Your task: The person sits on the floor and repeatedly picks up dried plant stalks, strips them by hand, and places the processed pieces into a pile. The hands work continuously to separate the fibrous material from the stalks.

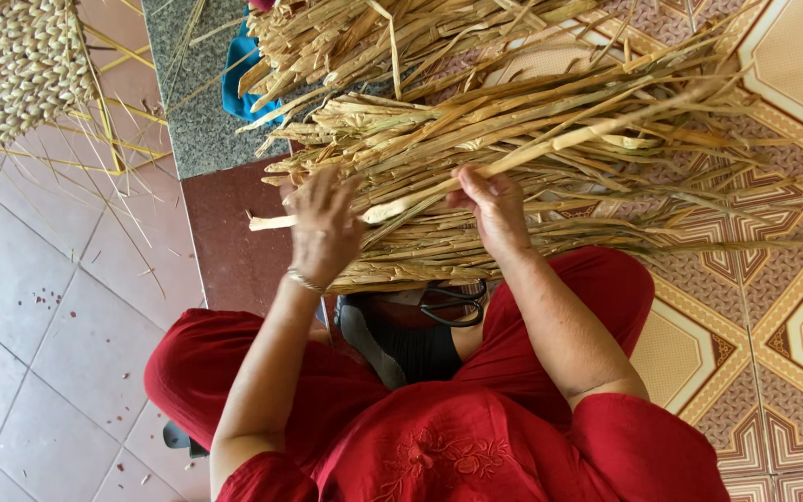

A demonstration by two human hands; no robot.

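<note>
Two bare hands are seen from above at the centre of the frame, both laid on a large bundle of dried straw-coloured stalks (513,139) that fills the upper middle and right. The left hand (322,228), with a thin bracelet (307,281) at the wrist, is spread, its fingers pressed down among the stalk ends at the bundle's left edge. The right hand (494,209) is closed in a pinch around a single long stalk (439,186), which is held slanting from the lower left up toward the upper right across the bundle. Red clothing (439,437) is worn, and it fills the lower middle of the frame, with the knees apart. Black-handled scissors (453,302) are lying between the knees, just below the bundle, partly hidden by it. A woven mat piece (20,65) with loose strands is placed in the upper left corner, well apart from the hands. A blue cloth (239,79) is tucked under the stalks at the upper middle. Patterned floor tiles (773,307) are seen on the right, plain pale tiles (39,307) on the left.
</note>
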